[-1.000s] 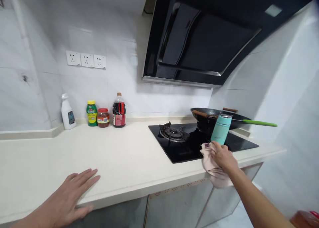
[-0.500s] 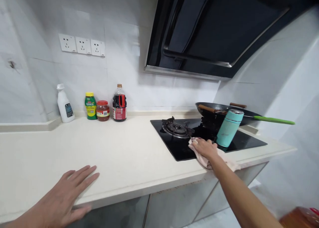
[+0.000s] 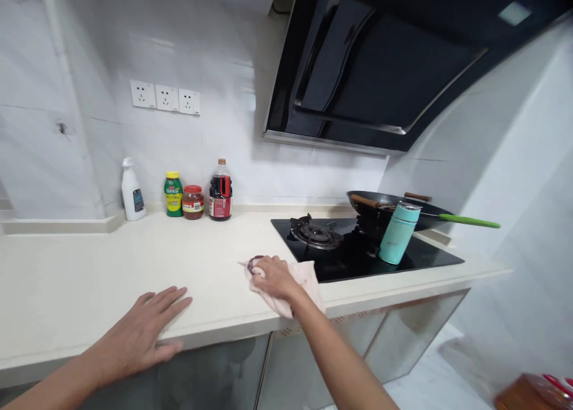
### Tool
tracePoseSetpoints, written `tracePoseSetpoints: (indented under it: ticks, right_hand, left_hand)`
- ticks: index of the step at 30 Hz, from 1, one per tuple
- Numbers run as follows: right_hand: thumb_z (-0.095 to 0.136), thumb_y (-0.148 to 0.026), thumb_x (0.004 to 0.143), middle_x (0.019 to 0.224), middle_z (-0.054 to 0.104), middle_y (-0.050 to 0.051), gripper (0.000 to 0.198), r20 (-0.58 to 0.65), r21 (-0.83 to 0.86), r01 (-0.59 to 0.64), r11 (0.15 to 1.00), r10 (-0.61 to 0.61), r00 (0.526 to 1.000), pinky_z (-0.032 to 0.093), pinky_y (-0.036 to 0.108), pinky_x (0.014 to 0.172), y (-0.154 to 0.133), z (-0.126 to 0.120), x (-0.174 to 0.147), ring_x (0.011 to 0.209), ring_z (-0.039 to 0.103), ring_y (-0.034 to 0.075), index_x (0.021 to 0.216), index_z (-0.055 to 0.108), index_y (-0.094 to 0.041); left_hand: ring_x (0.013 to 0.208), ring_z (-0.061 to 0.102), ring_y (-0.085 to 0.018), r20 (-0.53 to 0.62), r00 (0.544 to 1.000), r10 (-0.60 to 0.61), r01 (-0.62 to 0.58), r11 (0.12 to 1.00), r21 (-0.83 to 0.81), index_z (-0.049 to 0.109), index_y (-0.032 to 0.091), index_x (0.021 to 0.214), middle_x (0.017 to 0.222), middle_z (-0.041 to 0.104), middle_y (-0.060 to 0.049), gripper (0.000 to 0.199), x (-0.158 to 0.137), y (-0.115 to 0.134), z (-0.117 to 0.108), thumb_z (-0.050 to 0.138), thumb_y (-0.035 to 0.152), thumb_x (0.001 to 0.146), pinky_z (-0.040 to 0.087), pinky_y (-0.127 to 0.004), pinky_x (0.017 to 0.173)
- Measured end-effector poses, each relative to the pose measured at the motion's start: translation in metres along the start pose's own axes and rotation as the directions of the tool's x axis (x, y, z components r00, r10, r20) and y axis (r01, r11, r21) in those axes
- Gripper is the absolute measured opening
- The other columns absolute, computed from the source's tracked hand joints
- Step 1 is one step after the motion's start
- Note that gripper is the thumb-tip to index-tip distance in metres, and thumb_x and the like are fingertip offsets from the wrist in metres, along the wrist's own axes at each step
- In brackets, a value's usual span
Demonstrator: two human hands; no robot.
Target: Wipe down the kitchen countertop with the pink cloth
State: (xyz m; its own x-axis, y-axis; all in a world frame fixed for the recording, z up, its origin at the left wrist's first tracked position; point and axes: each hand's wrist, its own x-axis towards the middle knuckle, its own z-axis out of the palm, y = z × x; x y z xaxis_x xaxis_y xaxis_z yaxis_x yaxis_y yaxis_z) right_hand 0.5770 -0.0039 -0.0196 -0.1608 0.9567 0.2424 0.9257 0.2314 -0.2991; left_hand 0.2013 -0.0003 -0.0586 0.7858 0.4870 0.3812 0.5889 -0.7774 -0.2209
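Observation:
A pale pink cloth [image 3: 308,281] lies bunched under my right hand [image 3: 272,277], whose fingers are curled on it. The cloth rests on the white countertop [image 3: 210,273] beside the left edge of the black gas stove [image 3: 335,270], and part of it hangs over the counter's front edge. My left hand [image 3: 150,326] hovers over or rests at the front edge of the counter, fingers stretched out and holding nothing; contact is hard to tell.
On the stove stand a burner [image 3: 316,234], a turquoise bottle [image 3: 398,236] and a wok [image 3: 430,210] with a green-handled utensil [image 3: 470,221]. Along the wall are a white spray bottle [image 3: 133,192], a green bottle [image 3: 173,195], a red-lidded jar [image 3: 193,204] and a soy sauce bottle [image 3: 221,192]. A range hood [image 3: 380,70] overhangs.
My right hand has moved left with the cloth, from the stove's front onto the countertop. My left hand stays outstretched near the counter's edge. The camera view has shifted slightly.

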Motion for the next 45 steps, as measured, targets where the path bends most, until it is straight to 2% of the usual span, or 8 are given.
tracePoseSetpoints:
  ticks: [7, 13, 18, 22, 25, 34, 40, 45]
  right_hand:
    - [0.065, -0.028, 0.079, 0.099, 0.067, -0.005, 0.026, 0.009, 0.505, 0.177, 0.845, -0.21, 0.978, 0.042, 0.026, 0.079, -0.064, 0.013, -0.035, 0.091, 0.059, 0.017, 0.104, 0.065, -0.027]
    - [0.065, -0.039, 0.074, 0.081, 0.063, -0.003, 0.026, -0.148, 0.805, 0.054, 0.591, 0.112, 0.983, 0.045, 0.025, 0.064, -0.013, -0.011, -0.063, 0.072, 0.056, 0.017, 0.093, 0.06, -0.022]
    - [0.062, -0.059, 0.071, 0.1, 0.07, 0.006, 0.053, -0.426, 0.667, -0.144, 0.731, 0.533, 0.731, 0.054, 0.033, 0.073, 0.106, -0.069, -0.083, 0.086, 0.064, 0.025, 0.108, 0.063, -0.02]
    - [0.054, -0.062, 0.071, 0.108, 0.067, 0.015, 0.07, -0.503, 0.576, -0.373, 0.727, 0.675, 0.54, 0.055, 0.041, 0.08, 0.194, -0.101, -0.111, 0.095, 0.064, 0.031, 0.121, 0.058, -0.014]
    - [0.053, -0.058, 0.07, 0.116, 0.063, 0.022, 0.074, -0.526, 0.462, -0.534, 0.708, 0.703, 0.479, 0.05, 0.05, 0.094, 0.235, -0.098, -0.128, 0.111, 0.059, 0.039, 0.126, 0.057, -0.01]
    - [0.047, -0.057, 0.083, 0.121, 0.055, 0.019, 0.064, -0.425, 0.026, -0.691, 0.723, 0.634, 0.646, 0.044, 0.062, 0.096, 0.223, -0.045, -0.113, 0.117, 0.051, 0.045, 0.134, 0.058, -0.02]
    - [0.047, -0.048, 0.091, 0.118, 0.054, 0.017, 0.048, -0.286, -0.335, -0.493, 0.803, 0.412, 0.865, 0.044, 0.053, 0.09, 0.125, -0.019, -0.08, 0.106, 0.051, 0.038, 0.128, 0.059, -0.02]
    - [0.048, -0.038, 0.092, 0.115, 0.055, 0.013, 0.039, -0.136, -0.344, -0.225, 0.912, 0.189, 0.973, 0.041, 0.048, 0.09, 0.073, -0.005, -0.056, 0.102, 0.051, 0.033, 0.126, 0.058, -0.022]
  left_hand:
    - [0.138, 0.049, -0.031, 0.057, 0.998, -0.033, 0.035, 0.999, -0.036, 0.043, 0.033, 0.152, 0.155, 0.048, -0.008, 0.069, 0.003, 0.004, -0.007, 0.053, 0.065, 0.091, 0.041, -0.043, 0.107]
    - [0.139, 0.048, -0.03, 0.056, 0.997, -0.055, 0.06, 0.995, -0.08, 0.045, 0.033, 0.151, 0.156, 0.048, -0.008, 0.068, 0.002, 0.005, -0.009, 0.054, 0.063, 0.091, 0.04, -0.042, 0.109]
    - [0.138, 0.049, -0.031, 0.057, 0.996, -0.068, 0.073, 0.993, -0.095, 0.045, 0.034, 0.151, 0.155, 0.048, -0.008, 0.069, 0.002, 0.006, -0.009, 0.052, 0.066, 0.09, 0.041, -0.043, 0.109]
    - [0.14, 0.047, -0.031, 0.064, 0.996, -0.065, 0.07, 0.995, -0.077, 0.045, 0.034, 0.151, 0.157, 0.047, -0.008, 0.068, 0.001, 0.006, -0.007, 0.052, 0.064, 0.091, 0.039, -0.044, 0.11]
    - [0.141, 0.046, -0.031, 0.068, 0.995, -0.073, 0.077, 0.996, -0.053, 0.044, 0.033, 0.151, 0.157, 0.046, -0.008, 0.068, 0.001, 0.007, -0.005, 0.051, 0.064, 0.091, 0.037, -0.044, 0.111]
    - [0.141, 0.045, -0.032, 0.073, 0.995, -0.075, 0.08, 0.994, -0.07, 0.047, 0.032, 0.149, 0.157, 0.047, -0.008, 0.069, 0.004, 0.011, -0.008, 0.055, 0.064, 0.089, 0.037, -0.045, 0.111]
    - [0.143, 0.043, -0.031, 0.121, 0.988, -0.096, 0.108, 0.99, -0.093, 0.046, 0.027, 0.15, 0.157, 0.046, -0.011, 0.068, 0.005, 0.016, -0.017, 0.049, 0.065, 0.093, 0.035, -0.047, 0.112]
    - [0.143, 0.043, -0.031, 0.12, 0.983, -0.142, 0.159, 0.977, -0.143, 0.044, 0.025, 0.151, 0.157, 0.045, -0.012, 0.071, 0.004, 0.021, -0.025, 0.047, 0.066, 0.094, 0.036, -0.047, 0.113]
